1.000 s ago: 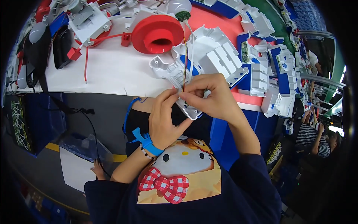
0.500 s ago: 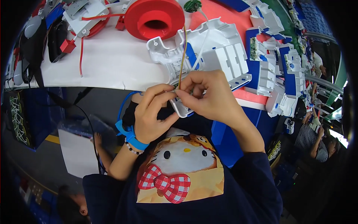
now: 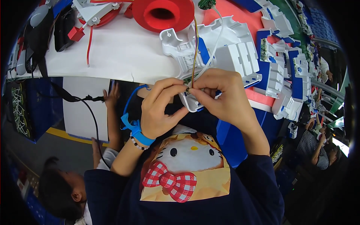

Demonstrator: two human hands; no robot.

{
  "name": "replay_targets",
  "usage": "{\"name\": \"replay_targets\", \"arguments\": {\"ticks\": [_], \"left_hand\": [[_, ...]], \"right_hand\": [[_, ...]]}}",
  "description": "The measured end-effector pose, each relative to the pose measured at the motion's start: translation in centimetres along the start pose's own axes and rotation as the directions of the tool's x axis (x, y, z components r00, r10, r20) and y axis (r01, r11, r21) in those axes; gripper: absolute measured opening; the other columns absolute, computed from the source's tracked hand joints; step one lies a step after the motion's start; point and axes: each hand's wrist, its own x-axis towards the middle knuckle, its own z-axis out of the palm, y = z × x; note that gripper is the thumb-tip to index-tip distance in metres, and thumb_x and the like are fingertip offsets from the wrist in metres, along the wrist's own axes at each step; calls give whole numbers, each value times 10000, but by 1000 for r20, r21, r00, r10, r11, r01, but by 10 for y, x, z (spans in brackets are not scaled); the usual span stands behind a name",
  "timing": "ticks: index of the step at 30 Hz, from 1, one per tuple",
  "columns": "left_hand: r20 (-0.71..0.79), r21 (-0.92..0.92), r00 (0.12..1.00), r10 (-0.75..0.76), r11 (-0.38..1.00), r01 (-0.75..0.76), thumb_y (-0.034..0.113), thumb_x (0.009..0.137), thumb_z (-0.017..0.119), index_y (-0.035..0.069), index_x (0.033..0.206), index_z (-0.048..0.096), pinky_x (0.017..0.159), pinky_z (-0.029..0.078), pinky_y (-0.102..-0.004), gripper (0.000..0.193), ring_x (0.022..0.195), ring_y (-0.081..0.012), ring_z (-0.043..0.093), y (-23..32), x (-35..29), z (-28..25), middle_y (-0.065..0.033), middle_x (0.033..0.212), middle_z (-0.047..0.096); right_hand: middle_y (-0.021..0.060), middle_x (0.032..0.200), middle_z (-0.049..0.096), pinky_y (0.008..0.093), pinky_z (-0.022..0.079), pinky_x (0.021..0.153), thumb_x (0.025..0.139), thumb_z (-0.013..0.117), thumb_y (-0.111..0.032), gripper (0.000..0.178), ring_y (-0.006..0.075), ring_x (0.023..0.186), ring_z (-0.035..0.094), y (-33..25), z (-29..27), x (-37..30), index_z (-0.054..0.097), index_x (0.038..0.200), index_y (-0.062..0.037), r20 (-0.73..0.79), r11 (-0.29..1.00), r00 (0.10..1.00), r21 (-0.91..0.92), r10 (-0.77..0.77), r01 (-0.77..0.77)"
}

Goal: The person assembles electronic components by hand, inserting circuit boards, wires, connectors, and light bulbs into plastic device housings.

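Over the near end of a white plastic housing (image 3: 237,29), my two hands meet. My right hand (image 3: 225,95) is closed, thumb and forefinger pinching the lower end of a thin yellow-and-brown wire (image 3: 195,48). My left hand (image 3: 159,107), with a blue wrist strap (image 3: 137,130), curls from the other side. Its fingertips touch the same wire end, and its thumb lies by the housing's near corner. Whatever sits between the fingertips is small and mostly hidden. A white cable (image 3: 216,47) runs from the housing to a small green circuit board (image 3: 207,4).
A red flanged ring (image 3: 164,14) lies behind the housing on the white table (image 3: 123,56). More white-and-blue housings (image 3: 275,75) line the right side. Black straps (image 3: 37,45) hang at left. Beside me, another person's hand (image 3: 111,95) rests at a white board (image 3: 86,112).
My hands, the housing and the table items have shifted slightly right in view. My fingers stay at the wire end. The other person and the white board have moved up toward the table.
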Motion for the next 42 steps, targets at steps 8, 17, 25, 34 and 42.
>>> {"name": "replay_targets", "arguments": {"ticks": [8,17,25,34,42], "left_hand": [[4,-37,997,74,997,-74,21,543,674,19,887,544,650,445,-275,368,804,-241,534,-2,4,6,-97,945,517],[1,-7,1000,28,1000,-28,19,545,690,20,877,553,656,458,-273,360,812,-230,546,-2,1,-1,-91,944,526],[23,9,999,42,999,-42,13,558,689,11,896,555,626,472,-252,363,801,-210,548,0,1,-4,-96,947,526],[33,-2,999,11,1000,-11,-2,548,698,4,886,556,610,474,-235,367,738,-180,552,2,1,-6,-92,947,527],[22,14,999,33,999,-33,7,545,703,6,878,555,625,470,-252,364,767,-201,553,1,0,-6,-95,938,530]], "right_hand": [[38,588,547,174,348,417,652,641,9,70,36,476,465,5,-4,-3,585,675,43,68,980,981,76,181,-186],[18,591,548,162,325,407,657,633,7,71,14,464,425,1,1,3,572,685,30,108,967,973,129,206,-219],[30,660,499,190,319,412,634,648,20,81,63,472,410,1,6,-1,591,692,22,-26,996,999,84,44,-42],[47,654,493,197,310,401,645,635,30,74,75,453,411,-2,7,-9,569,677,29,-76,998,995,-1,67,-67],[46,650,495,202,308,394,636,644,22,85,80,440,417,-3,8,-7,570,680,21,-77,999,996,-28,32,-34]]}}
